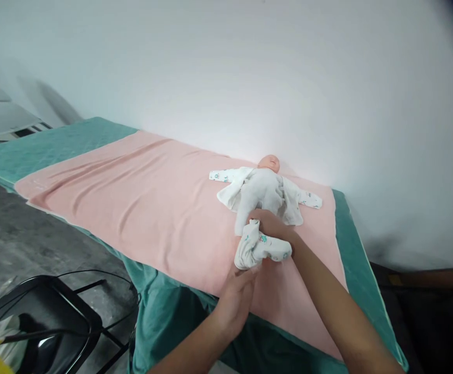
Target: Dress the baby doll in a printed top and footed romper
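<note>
Hands: left (235, 302) gripping garment (249, 250) near pink sheet's (141, 202) edge, right's (270, 223) hold unclear; room leftward.

Light is soft, brightest on the white wall (250, 93) beyond the far edge of the surface (354, 244). Blurred shadows darken the wall past its far-left corner and right edge. Below the near edge, green cloth (172, 306) sinks into shade. The black chair (61, 306) glints. Print on the white garment (276, 250) looks smeared; the view's upper-right corner blacks out.
</note>
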Tool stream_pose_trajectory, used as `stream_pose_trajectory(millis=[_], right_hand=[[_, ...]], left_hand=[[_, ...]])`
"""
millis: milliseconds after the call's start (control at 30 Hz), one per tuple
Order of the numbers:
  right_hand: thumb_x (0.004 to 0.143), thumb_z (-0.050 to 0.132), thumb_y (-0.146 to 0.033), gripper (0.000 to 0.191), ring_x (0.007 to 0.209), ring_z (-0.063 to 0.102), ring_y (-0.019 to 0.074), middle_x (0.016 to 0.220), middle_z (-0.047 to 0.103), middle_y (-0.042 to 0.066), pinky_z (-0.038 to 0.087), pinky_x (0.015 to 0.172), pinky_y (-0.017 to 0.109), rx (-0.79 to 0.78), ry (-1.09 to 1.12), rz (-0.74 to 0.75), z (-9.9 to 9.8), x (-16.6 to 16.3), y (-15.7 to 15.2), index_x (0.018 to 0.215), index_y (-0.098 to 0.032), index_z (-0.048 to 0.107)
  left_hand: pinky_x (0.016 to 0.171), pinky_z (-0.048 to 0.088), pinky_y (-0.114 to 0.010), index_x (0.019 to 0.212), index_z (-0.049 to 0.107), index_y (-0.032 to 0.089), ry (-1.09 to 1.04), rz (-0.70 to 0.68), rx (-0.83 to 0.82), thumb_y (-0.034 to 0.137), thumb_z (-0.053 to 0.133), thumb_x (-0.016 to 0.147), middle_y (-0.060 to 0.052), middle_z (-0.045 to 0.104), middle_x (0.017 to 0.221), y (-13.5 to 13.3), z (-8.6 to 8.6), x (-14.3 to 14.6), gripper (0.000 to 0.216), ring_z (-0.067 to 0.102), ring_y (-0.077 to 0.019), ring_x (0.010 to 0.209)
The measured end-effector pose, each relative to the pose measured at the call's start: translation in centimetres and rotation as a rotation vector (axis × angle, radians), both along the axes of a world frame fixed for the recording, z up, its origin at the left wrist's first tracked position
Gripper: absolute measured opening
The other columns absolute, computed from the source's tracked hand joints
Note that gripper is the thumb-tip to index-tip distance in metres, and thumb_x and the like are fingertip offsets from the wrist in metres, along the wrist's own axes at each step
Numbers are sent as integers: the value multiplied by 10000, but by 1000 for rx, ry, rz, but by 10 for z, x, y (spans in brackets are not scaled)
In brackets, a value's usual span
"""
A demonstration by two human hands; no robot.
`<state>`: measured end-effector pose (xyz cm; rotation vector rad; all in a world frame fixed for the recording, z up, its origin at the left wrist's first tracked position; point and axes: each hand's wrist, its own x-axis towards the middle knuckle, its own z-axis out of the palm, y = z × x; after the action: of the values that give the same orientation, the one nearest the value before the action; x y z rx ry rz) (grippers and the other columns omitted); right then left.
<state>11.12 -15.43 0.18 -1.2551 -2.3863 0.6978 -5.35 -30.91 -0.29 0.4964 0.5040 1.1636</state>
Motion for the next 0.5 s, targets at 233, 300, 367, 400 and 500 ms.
stream_pose_trajectory(millis=[233, 300, 367, 400, 500], right_hand=[[698, 586, -93, 84, 704, 533, 136, 747, 631, 29, 357, 652, 233, -48, -127, 54, -6, 1, 0, 653, -152, 624], [714, 582, -107, 95, 721, 536, 142, 747, 641, 32, 359, 655, 233, -66, -143, 57, -7, -1, 0, 639, -155, 616], [731, 583, -131, 108, 723, 538, 145, 734, 643, 27, 363, 656, 234, -85, -149, 53, -8, -4, 0, 632, -161, 615], [733, 588, -142, 105, 720, 540, 145, 729, 644, 23, 367, 656, 234, -97, -147, 48, -8, -5, 0, 635, -163, 620], [716, 615, -165, 57, 707, 556, 143, 750, 663, 17, 386, 652, 233, -147, -127, 27, -9, -7, 1, 674, -164, 652]], left_hand=[[1059, 414, -435, 1268, 591, 199, 446, 186, -97, 368, 717, 786, -100, 638, 1256, -7, -35, -18, 526, 565, -282, 1206], [1005, 464, -426, 1186, 628, 175, 536, 204, -84, 408, 739, 751, -109, 644, 1230, 4, -38, -32, 506, 584, -289, 1167], [959, 502, -425, 1156, 637, 162, 557, 144, -63, 422, 746, 739, -113, 652, 1208, 15, -36, -45, 504, 599, -293, 1137], [952, 511, -430, 1164, 637, 161, 545, 90, -54, 421, 742, 745, -112, 659, 1194, 20, -34, -50, 504, 606, -292, 1124], [991, 498, -431, 1194, 639, 162, 419, -52, -56, 389, 702, 797, -106, 681, 1167, 33, -29, -62, 462, 623, -275, 1102]])
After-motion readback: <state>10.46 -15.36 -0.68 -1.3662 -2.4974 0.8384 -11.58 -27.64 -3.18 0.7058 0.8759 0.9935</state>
